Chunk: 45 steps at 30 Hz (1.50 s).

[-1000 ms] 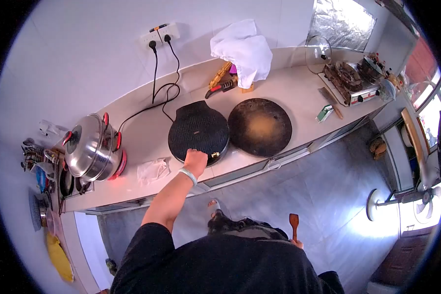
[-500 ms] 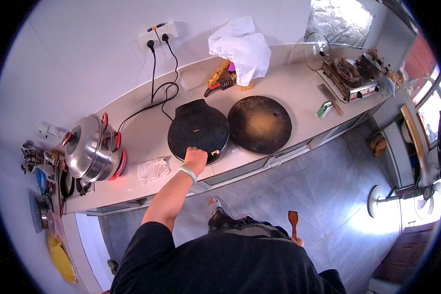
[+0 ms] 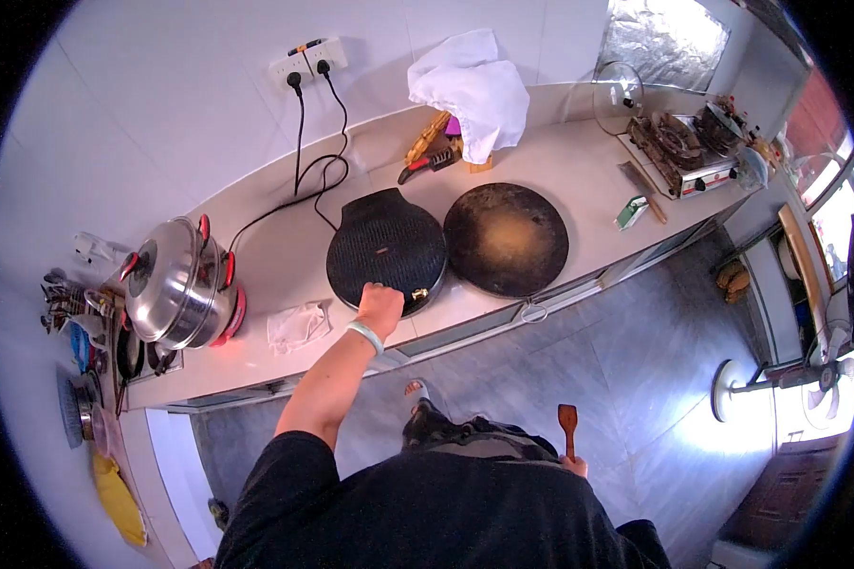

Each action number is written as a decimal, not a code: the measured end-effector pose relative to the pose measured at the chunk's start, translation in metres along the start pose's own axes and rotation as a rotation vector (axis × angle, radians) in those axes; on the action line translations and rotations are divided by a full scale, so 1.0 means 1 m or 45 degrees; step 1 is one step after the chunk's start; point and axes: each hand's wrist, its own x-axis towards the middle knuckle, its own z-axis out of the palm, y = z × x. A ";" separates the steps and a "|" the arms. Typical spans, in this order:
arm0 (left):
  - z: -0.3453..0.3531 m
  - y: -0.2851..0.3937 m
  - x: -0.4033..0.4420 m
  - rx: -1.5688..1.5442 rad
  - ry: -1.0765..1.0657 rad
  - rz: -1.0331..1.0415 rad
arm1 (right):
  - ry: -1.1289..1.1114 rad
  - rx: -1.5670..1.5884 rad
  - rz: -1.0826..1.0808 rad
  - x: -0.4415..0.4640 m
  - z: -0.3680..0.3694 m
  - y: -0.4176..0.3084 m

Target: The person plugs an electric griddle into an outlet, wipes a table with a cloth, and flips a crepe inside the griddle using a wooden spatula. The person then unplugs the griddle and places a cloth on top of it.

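Note:
A round black electric griddle (image 3: 385,248) with a ribbed lid stands on the counter, its lid down. At its front rim, my left hand (image 3: 380,309) is closed on the lid's edge, and the hand hides the part it grips. A small shiny metallic spot (image 3: 419,295) shows on the rim beside my fingers. Low by my right side, my right hand (image 3: 575,465) holds a wooden spatula (image 3: 567,427), blade up; much of that hand is hidden by my shirt. Just right of the griddle lies a round dark board (image 3: 506,239) with a tan dusty patch.
Left of the griddle are a folded cloth (image 3: 298,327) and a steel steamer pot (image 3: 176,284). Behind stand a white cloth (image 3: 474,90) and a red-black tool (image 3: 427,165). Further right are a green-white box (image 3: 630,213), a knife (image 3: 645,192) and a gas stove (image 3: 693,171).
The view has shifted very slightly. My left hand stays at the griddle's front rim, and the spatula in my right hand is nearly where it was.

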 end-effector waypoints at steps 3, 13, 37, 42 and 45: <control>0.001 -0.001 0.000 -0.012 -0.002 0.002 | 0.006 0.015 -0.010 0.005 0.002 0.007; 0.004 -0.002 0.002 -0.027 0.016 0.012 | -0.023 0.058 0.002 0.002 0.001 0.005; 0.012 -0.003 0.005 0.003 -0.009 -0.028 | 0.011 0.020 0.013 -0.025 -0.006 -0.014; 0.011 -0.002 0.005 -0.012 -0.014 -0.036 | 0.010 0.008 0.007 -0.018 -0.005 -0.001; 0.012 -0.002 0.004 -0.018 0.010 -0.034 | -0.009 0.023 0.030 -0.023 -0.009 -0.008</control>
